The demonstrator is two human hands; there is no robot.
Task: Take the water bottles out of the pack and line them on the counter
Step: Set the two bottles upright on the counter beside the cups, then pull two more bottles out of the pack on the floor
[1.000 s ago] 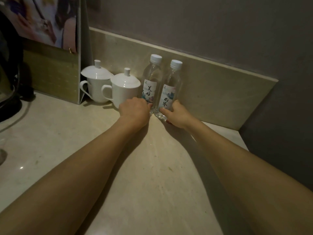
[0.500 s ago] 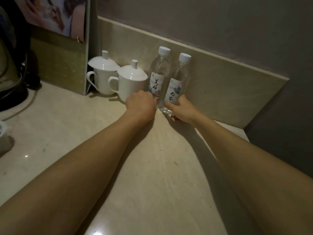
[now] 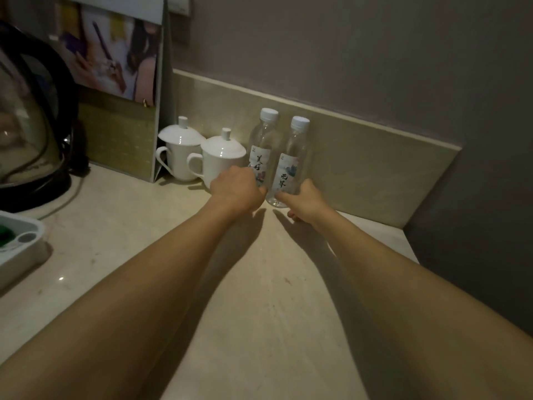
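Note:
Two clear water bottles with white caps and printed labels stand upright side by side against the stone backsplash. My left hand [image 3: 237, 189] is wrapped around the base of the left bottle [image 3: 264, 142]. My right hand [image 3: 305, 201] grips the base of the right bottle [image 3: 292, 163]. Both bottles rest on the beige counter [image 3: 259, 284]. The hands hide their lower parts. No pack is in view.
Two white lidded mugs [image 3: 219, 160] stand just left of the bottles. A standing printed card [image 3: 121, 90] leans behind them. A dark kettle [image 3: 31, 125] sits far left, with a white tray [image 3: 17, 243] below it. The counter ends at the right edge [image 3: 409, 246].
Both hands stay on the bottle bases; the bottles remain upright together. The view has shifted, bringing the kettle and white tray further into the frame.

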